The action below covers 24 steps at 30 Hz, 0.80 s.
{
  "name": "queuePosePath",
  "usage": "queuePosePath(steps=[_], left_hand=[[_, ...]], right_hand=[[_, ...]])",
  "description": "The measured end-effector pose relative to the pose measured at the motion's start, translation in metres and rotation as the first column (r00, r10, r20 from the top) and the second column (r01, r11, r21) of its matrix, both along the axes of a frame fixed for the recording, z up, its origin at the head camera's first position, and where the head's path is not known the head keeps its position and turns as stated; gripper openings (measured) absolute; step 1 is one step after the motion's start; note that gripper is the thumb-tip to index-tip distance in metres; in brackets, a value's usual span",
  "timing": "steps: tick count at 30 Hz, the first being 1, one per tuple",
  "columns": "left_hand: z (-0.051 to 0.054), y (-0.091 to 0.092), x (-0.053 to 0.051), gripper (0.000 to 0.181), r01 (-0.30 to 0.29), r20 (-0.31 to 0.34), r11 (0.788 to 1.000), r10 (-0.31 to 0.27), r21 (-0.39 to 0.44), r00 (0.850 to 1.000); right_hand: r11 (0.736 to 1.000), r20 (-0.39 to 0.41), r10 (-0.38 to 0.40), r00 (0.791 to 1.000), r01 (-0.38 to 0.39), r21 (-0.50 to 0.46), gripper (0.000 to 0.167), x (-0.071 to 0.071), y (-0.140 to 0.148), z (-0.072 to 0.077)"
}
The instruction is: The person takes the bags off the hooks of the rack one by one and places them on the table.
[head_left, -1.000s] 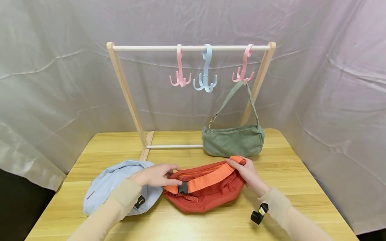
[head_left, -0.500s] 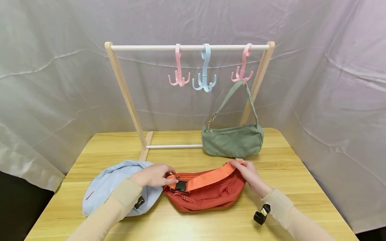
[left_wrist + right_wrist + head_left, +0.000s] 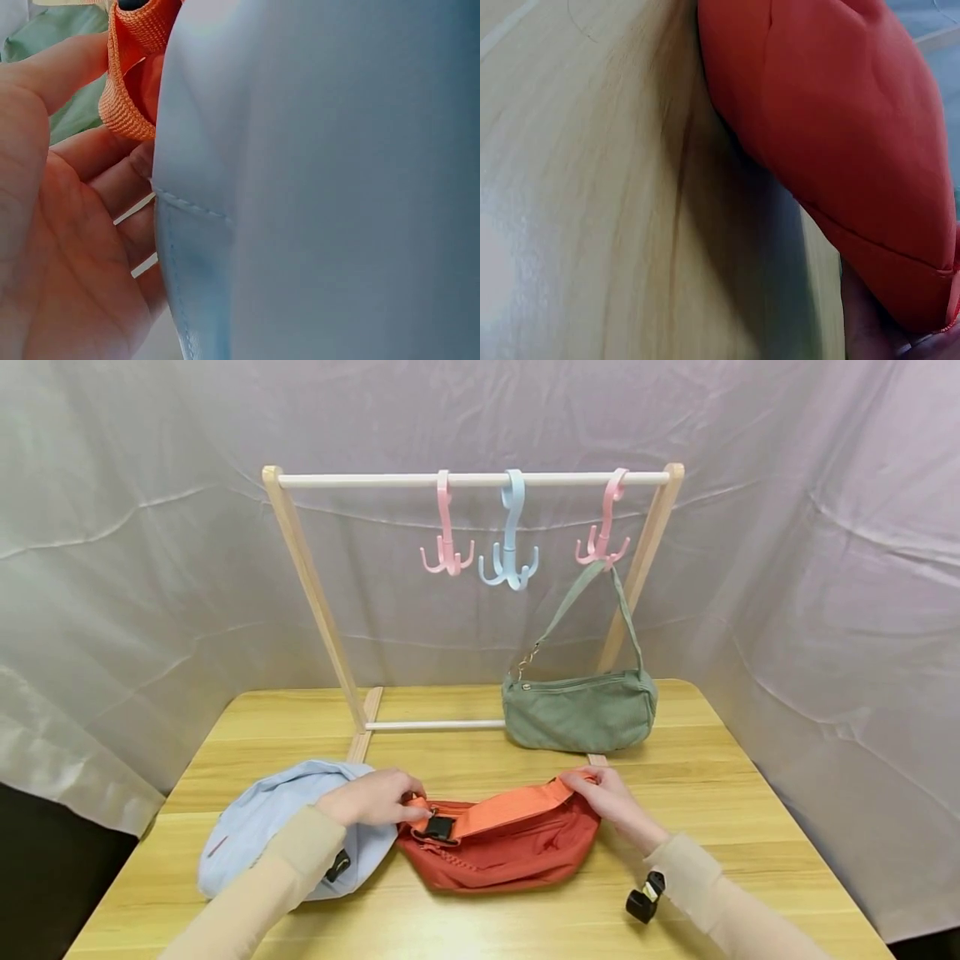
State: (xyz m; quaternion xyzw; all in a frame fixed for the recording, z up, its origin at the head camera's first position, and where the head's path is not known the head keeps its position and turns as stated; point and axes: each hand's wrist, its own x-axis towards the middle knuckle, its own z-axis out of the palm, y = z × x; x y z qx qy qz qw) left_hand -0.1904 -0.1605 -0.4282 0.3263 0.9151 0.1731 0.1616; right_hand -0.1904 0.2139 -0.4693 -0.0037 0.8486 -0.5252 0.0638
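Note:
A red waist bag [image 3: 510, 852] with an orange strap [image 3: 510, 810] and a black buckle [image 3: 438, 828] lies at the front middle of the table. My left hand [image 3: 375, 797] pinches the strap near the buckle; in the left wrist view, thumb and fingers meet around the orange webbing [image 3: 127, 105]. At the bag's right end my right hand [image 3: 611, 797] grips the strap and the bag's corner. The right wrist view shows the red fabric [image 3: 840, 127] close up, with only part of that hand visible. A light blue bag [image 3: 262, 827] lies partly under my left forearm.
Behind stands a wooden rack with a white rail [image 3: 360, 481]. From it hang a pink hook [image 3: 447, 539], a blue hook [image 3: 512, 543] and another pink hook [image 3: 606, 531]. The green bag [image 3: 581, 714] hangs by its strap from the right pink hook. Grey curtain [image 3: 187, 568] surrounds the table.
Both hands and the red bag have shifted slightly left. My right hand has come down a little with its end of the strap. The green bag and hooks stay in place.

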Motion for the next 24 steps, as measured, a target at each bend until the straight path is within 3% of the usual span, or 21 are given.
queuePosePath(steps=[6,12,15,24], left_hand=[[0.001,-0.01,0.003,0.026,-0.021,0.02,1.0,0.021,0.004,1.0],[0.0,-0.023,0.005,0.027,-0.052,0.029,0.998,0.052,0.019,0.998],[-0.001,-0.03,0.006,0.027,-0.065,0.02,0.998,0.065,0.025,0.998],[-0.001,-0.036,0.008,0.03,-0.13,0.008,0.992,0.13,0.005,0.992]], right_hand=[[0.997,-0.013,0.067,0.998,-0.068,-0.042,0.036,-0.001,-0.008,-0.004],[0.991,-0.035,0.119,0.992,-0.12,-0.058,0.028,0.001,-0.024,0.002],[0.988,-0.055,0.131,0.99,-0.135,-0.08,0.026,-0.003,-0.027,-0.008],[0.994,-0.093,0.111,0.989,-0.111,0.006,0.019,-0.008,-0.031,-0.016]])
